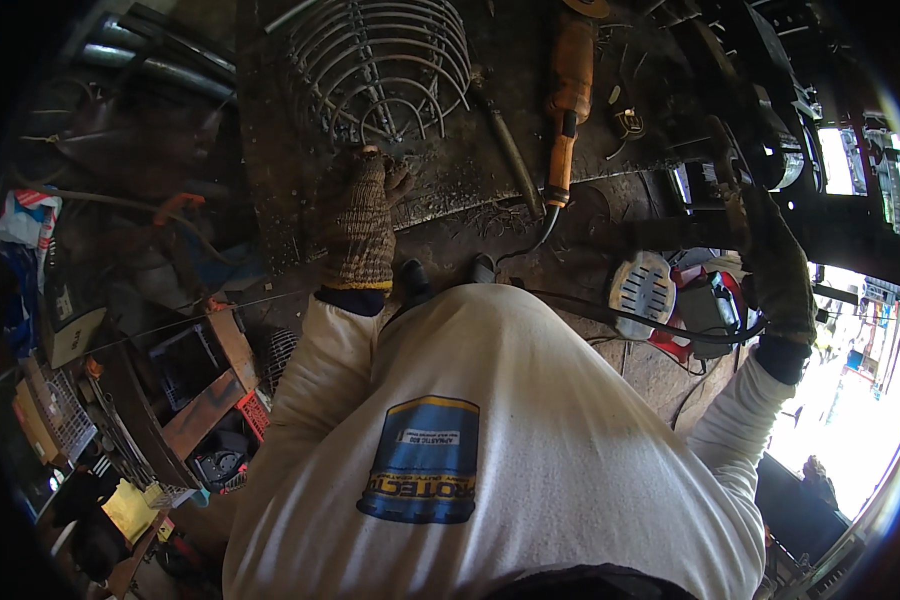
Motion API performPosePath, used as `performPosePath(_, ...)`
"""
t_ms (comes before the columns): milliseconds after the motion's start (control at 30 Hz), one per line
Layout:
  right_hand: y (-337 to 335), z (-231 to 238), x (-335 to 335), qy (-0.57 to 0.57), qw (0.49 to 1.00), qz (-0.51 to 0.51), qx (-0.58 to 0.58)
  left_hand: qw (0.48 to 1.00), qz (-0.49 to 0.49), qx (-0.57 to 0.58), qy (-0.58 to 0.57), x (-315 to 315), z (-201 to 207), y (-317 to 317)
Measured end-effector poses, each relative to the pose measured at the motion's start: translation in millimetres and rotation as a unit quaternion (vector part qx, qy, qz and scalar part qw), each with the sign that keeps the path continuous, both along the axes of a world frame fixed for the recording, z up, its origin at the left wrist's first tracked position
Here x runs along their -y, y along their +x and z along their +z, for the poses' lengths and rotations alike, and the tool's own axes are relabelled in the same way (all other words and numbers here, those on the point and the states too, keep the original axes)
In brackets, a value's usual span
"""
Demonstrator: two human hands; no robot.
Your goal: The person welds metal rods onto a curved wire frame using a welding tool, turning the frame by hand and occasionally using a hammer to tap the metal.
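At the worktop (515, 60), your left hand (358, 220) sits by the wire cage (372, 85), perhaps steadying it; its grip, like your right hand (782, 265)'s, I can't tell.

Yellow lettering (417, 487), white label (430, 437), on blue print (420, 460), on white shirt (560, 420)

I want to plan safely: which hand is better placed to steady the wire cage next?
Probably the left hand: it is beside the near end of the wire cage. The right hand is much farther away, beyond the orange angle grinder.
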State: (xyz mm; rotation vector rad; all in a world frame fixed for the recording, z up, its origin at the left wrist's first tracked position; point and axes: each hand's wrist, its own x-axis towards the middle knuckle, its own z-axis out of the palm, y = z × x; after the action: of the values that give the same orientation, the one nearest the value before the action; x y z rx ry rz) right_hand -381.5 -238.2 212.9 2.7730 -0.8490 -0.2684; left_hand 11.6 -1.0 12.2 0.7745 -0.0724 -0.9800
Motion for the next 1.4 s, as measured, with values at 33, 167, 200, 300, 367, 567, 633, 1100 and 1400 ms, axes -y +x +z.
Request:
performPosePath(33,-0.4,1.4,-2.0,-0.021,0.999,0.03,0.003,1.0,0.005,0.009,0.005,1.3,1.5,-1.3)
performPosePath(167,-8.9,-1.8,2.7,0.076,0.991,-0.088,0.063,0.998,0.03,0.039,0.026,2.0,5.0,-7.0)
performPosePath(200,-7.8,0.9,0.4,0.079,0.991,-0.084,0.07,0.998,0.034,0.044,0.031,2.4,4.8,-8.7)
performPosePath(300,4.4,5.3,-6.6,0.043,0.996,-0.072,0.024,0.996,0.049,0.063,0.045,1.5,7.6,-11.8)
performPosePath(367,-5.7,-2.6,0.3,0.04,0.998,-0.031,0.043,0.995,0.05,0.067,0.048,2.9,9.6,-12.0)
performPosePath(567,3.1,5.9,-14.5,0.044,0.995,-0.076,0.043,0.993,0.057,0.082,0.064,5.6,15.4,-18.7)
performPosePath(633,-4.4,3.3,-15.2,0.025,0.996,-0.077,0.048,0.992,0.061,0.088,0.074,7.8,14.0,-18.2)
performPosePath(1100,-19.5,-3.0,-9.5,0.162,0.926,-0.24,0.241,0.992,0.072,0.04,0.094,3.2,-24.4,2.2)
performPosePath(1400,-20.2,-13.6,-2.7,0.121,0.958,-0.176,0.19,0.993,0.057,0.031,0.098,5.3,-18.2,-0.5)
